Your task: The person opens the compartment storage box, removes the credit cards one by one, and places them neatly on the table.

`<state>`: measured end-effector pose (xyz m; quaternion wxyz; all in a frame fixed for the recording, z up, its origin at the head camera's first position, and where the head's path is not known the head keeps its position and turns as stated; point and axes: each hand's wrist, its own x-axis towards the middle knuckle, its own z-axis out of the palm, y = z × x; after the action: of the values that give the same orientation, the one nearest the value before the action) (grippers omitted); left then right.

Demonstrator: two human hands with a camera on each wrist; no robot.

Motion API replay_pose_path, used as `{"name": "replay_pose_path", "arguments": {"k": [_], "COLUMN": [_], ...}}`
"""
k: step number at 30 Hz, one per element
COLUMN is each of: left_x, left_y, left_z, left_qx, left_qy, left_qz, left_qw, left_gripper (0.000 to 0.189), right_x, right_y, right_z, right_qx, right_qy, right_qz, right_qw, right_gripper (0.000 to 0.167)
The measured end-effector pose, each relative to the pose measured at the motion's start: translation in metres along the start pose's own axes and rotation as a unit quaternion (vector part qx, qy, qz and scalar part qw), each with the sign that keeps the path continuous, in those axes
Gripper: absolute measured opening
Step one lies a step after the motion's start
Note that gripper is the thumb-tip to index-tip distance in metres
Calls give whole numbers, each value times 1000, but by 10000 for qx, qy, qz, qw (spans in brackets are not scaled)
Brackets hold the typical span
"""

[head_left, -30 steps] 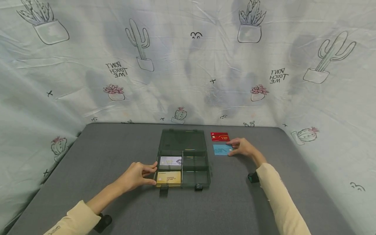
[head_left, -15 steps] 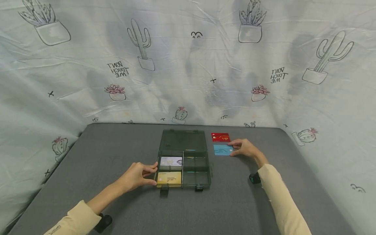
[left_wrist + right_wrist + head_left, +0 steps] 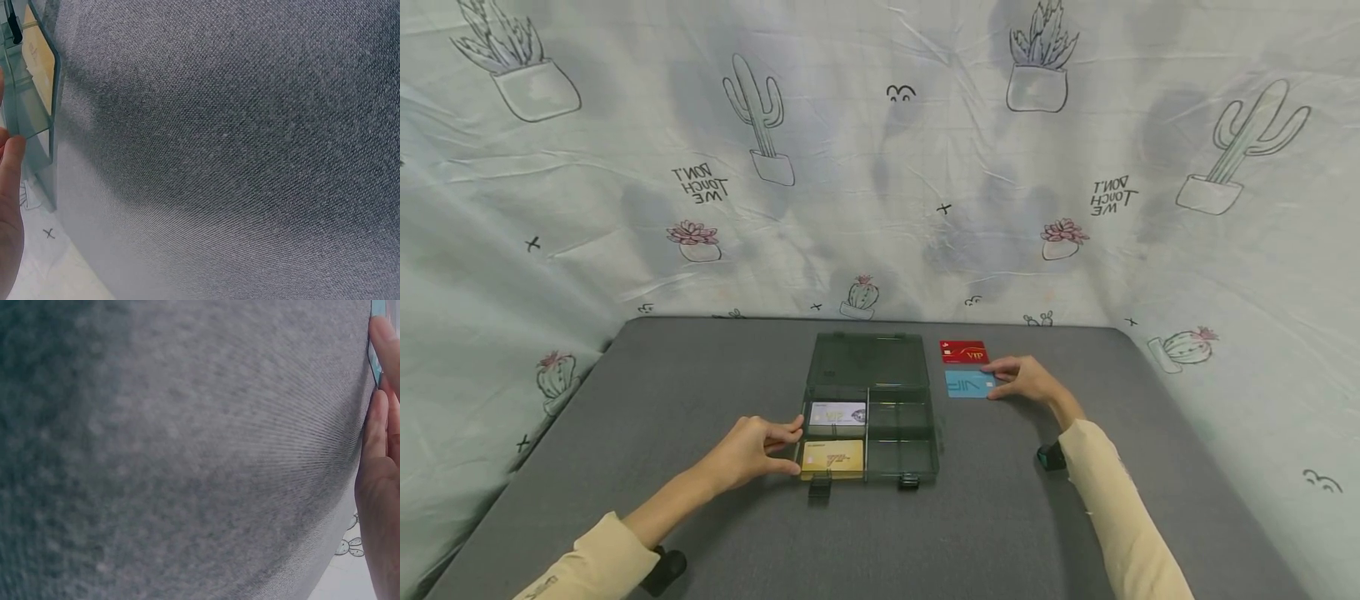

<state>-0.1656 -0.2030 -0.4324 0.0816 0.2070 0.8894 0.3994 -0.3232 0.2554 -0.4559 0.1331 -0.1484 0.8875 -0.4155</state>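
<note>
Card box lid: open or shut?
Open: the head view shows the lid folded back beyond the box, leaving the gold card uncovered.

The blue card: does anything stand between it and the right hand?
No, nothing visible: the right hand touches the right end of the blue card. The red card lies beyond, not between.

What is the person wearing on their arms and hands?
The left sleeve and right sleeve are cream, the left with a small dark marking. A black device shows at each wrist. The left hand and right hand wear no gloves.
</note>
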Motion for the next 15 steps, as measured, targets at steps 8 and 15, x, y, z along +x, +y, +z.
{"name": "replay_pose_path", "arguments": {"k": [8, 15], "left_x": [0, 0], "left_y": [1, 3], "left_z": [0, 0], "left_qx": [-27, -68], "left_qy": [14, 57], "left_qz": [14, 0], "left_qw": [10000, 10000], "left_gripper": [52, 52], "right_x": [0, 1], "right_y": [-2, -2], "right_z": [-1, -2], "right_qx": [72, 163], "right_qy": [3, -10], "right_qz": [105, 55], "right_qw": [9999, 9999], "right_gripper": [50, 50]}}
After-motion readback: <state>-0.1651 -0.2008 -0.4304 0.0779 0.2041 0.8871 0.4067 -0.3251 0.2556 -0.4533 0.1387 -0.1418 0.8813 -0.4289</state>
